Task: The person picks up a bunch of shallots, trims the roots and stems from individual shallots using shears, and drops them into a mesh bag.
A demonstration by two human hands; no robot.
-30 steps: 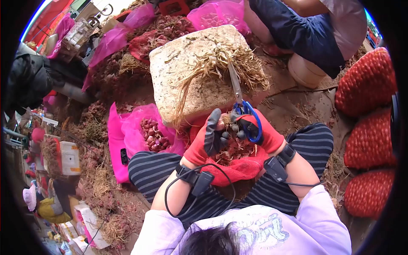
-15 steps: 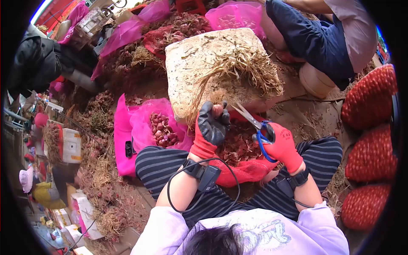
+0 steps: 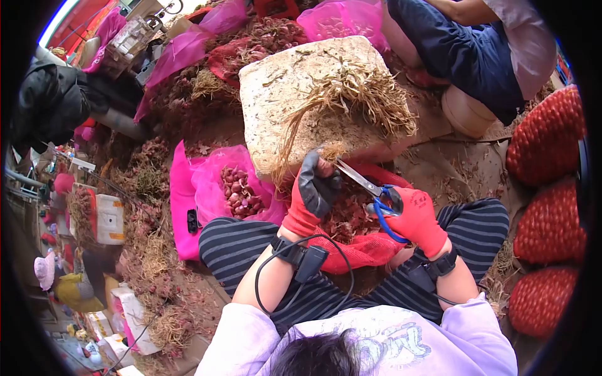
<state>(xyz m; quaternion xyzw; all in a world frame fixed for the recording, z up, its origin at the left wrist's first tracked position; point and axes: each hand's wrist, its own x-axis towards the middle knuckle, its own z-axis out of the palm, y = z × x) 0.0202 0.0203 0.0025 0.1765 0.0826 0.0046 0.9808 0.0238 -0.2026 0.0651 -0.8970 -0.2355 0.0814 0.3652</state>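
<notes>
My left hand (image 3: pixel 315 195), in a red glove with a black palm, is closed around a shallot (image 3: pixel 325 167). The shallot's pale, hairy roots (image 3: pixel 332 151) stick out at the top. In my right hand (image 3: pixel 415 218), also gloved in red, are scissors (image 3: pixel 364 182) with blue handles. Their blades look nearly closed, and the tips touch or almost touch the roots. Behind my hands stands a whitish foam block (image 3: pixel 269 94) with a bundle of dry stalks (image 3: pixel 360 94) on it. Between my legs lies a red mesh bag (image 3: pixel 364 250) under loose reddish skins.
Peeled shallots (image 3: pixel 239 193) sit in a pink mesh bag (image 3: pixel 204 172) on my left. Several full red net sacks (image 3: pixel 544 219) line the right side. Another person (image 3: pixel 464 56) sits at upper right. Plant scraps cover the ground at left. A cable hangs from my left wrist.
The scissors have gone from open to nearly closed and moved to the shallot's roots. My left hand has turned the shallot slightly, root end toward the blades.
</notes>
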